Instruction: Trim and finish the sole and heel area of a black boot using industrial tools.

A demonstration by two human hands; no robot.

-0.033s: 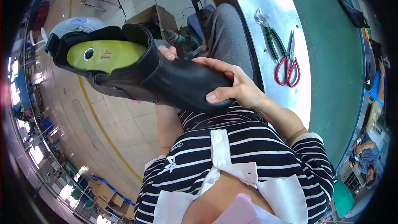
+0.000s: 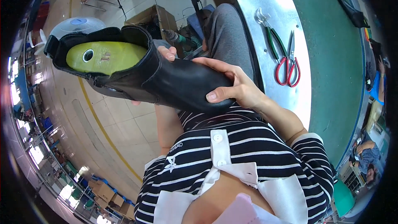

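Boot: a black boot (image 2: 166,83) is lying sideways in the air above the lap, its opening facing left and showing a yellow-green insole (image 2: 105,56).
Left hand: the left hand (image 2: 166,54) is mostly hiding behind the boot; only fingertips are showing over its upper edge, so I cannot tell its grip.
Right hand: the right hand (image 2: 234,87) is clamping the toe end, thumb underneath.
Bench: red-handled scissors (image 2: 290,64) and green-handled pliers (image 2: 271,37) are lying on the metal bench edge (image 2: 248,0).

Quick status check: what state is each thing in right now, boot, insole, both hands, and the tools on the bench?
Black boot: held sideways, off the bench.
Yellow-green insole: seated inside the boot.
Right hand: clasps the toe.
Left hand: mostly hidden behind the boot.
Scissors: closed, lying flat.
Pliers: closed, lying flat.
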